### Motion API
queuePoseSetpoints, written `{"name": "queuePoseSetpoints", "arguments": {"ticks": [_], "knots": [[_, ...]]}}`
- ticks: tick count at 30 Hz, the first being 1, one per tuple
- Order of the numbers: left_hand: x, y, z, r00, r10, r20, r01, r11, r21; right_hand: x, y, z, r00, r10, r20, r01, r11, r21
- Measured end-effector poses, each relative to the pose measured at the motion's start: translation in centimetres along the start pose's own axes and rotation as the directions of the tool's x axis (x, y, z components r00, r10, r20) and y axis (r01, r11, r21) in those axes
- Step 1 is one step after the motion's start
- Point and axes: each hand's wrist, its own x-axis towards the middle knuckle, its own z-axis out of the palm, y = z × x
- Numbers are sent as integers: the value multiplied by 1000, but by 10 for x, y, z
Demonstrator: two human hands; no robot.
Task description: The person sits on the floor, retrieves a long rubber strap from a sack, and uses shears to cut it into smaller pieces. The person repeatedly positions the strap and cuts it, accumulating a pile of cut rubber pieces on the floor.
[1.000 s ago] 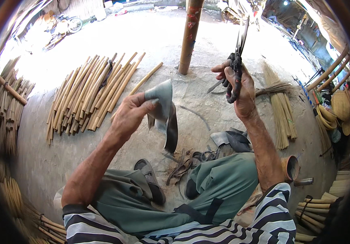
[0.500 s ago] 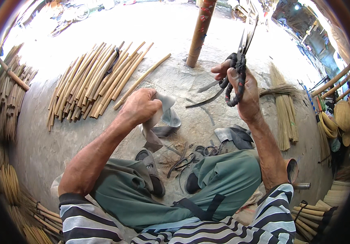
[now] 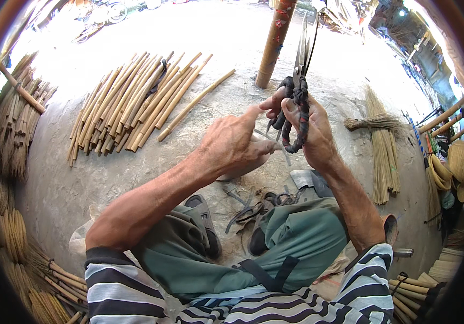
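Scissors (image 3: 300, 70) with black-wrapped handles point upward in my right hand (image 3: 318, 132), which is closed around their loops. Thin dark strips (image 3: 278, 135) hang below my right fingertips. My left hand (image 3: 232, 141) comes up against them from the left, its index finger by the right fingertips and its thumb lower. What the left fingers grip is mostly hidden. Under that hand a bit of grey sheet material (image 3: 245, 169) shows. Dark cut strips (image 3: 245, 210) lie on the ground between my sandals, near a folded grey and black piece (image 3: 310, 181).
Bamboo sticks (image 3: 129, 102) lie in a pile ahead on the left. A bamboo post (image 3: 275, 46) stands ahead of me. Bundled straw (image 3: 380, 146) lies on the right. More sticks and brush bundles (image 3: 19, 129) line the left side; bundled handles (image 3: 404, 297) sit at the lower right.
My left hand has moved right to meet my right hand, and the grey sheet that dangled from it is now largely out of sight. The scissors have shifted left and slightly down.
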Motion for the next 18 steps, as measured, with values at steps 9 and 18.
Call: {"name": "queuePoseSetpoints", "arguments": {"ticks": [9, 18], "knots": [[3, -13, 37, 987, 142, 81, -139, 989, -46, 1, 1, -45, 963, 3, -269, 68, 964, 257], [-18, -33, 89, 873, 263, 410, -328, 940, 95, 5, 26, -103, 798, 48, -601, 170, 938, 301]]}}
